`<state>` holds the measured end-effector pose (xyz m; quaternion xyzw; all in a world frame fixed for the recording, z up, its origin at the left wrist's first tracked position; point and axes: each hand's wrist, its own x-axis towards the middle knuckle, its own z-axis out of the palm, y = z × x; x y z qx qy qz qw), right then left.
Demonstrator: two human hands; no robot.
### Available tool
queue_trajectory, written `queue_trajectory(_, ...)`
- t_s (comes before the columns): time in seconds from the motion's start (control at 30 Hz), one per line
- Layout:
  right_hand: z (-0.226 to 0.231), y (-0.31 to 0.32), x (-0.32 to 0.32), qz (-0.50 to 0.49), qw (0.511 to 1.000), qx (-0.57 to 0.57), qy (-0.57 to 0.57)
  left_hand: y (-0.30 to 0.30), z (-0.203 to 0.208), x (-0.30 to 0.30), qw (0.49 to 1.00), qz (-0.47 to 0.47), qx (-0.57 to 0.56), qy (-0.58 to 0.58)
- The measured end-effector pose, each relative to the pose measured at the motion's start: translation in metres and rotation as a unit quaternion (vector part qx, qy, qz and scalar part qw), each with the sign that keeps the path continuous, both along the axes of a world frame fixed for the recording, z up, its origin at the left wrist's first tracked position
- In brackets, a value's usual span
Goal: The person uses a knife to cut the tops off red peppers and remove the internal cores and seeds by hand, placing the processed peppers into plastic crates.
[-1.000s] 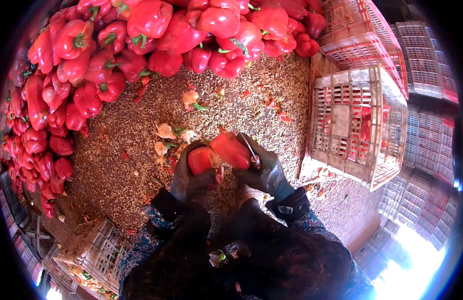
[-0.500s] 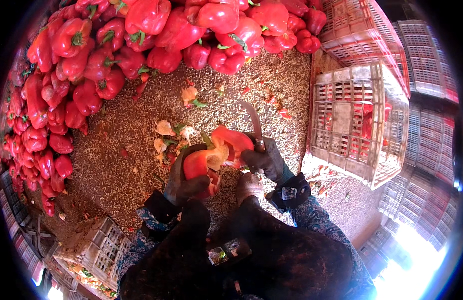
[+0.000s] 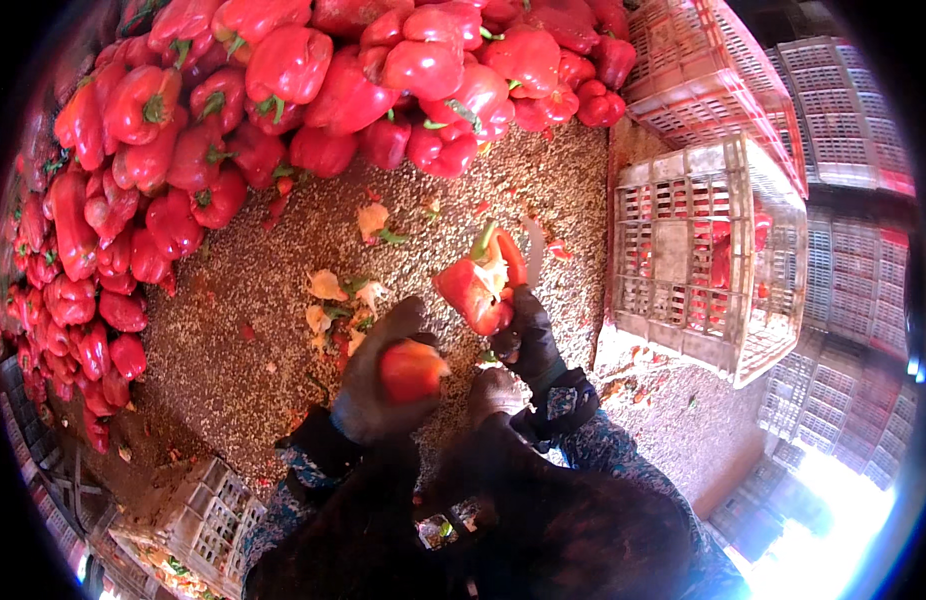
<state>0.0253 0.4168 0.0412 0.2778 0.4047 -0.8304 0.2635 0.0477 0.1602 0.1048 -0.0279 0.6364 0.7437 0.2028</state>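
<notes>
My gloved left hand (image 3: 368, 375) is curled round a cut piece of red bell pepper (image 3: 411, 372), its pale inner edge showing on the right. A hand's width away, my gloved right hand (image 3: 531, 338) grips the other part of the split bell pepper (image 3: 466, 296), which still has its green stem and pale core. That same hand also has a knife; its curved blade (image 3: 535, 248) rises beside the pepper, blurred, and the handle is hidden by the fingers and the pepper.
A big heap of whole red peppers (image 3: 323, 80) fills the far and left sides. Cut cores and stems (image 3: 326, 286) lie on the seed-strewn surface (image 3: 243, 330). At the right stands a plastic crate (image 3: 683, 250) with red pieces inside; another crate (image 3: 218, 525) sits at lower left.
The pepper, previously one opened piece between both hands, is now in two separate parts. My right hand has moved slightly up and right with the stem part and knife; my left keeps the other.
</notes>
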Motion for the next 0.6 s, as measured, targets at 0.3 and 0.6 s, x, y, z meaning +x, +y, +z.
queue_trajectory(0.3,0.101,-0.002,-0.054,0.382,0.868,0.202,0.244,-0.018,-0.037,-0.033,0.98,-0.008,0.123,-0.154)
queue_trajectory(0.6,0.059,-0.041,-0.035,0.17,0.886,0.382,0.201,0.027,-0.03,-0.019,0.943,0.172,0.258,-0.121)
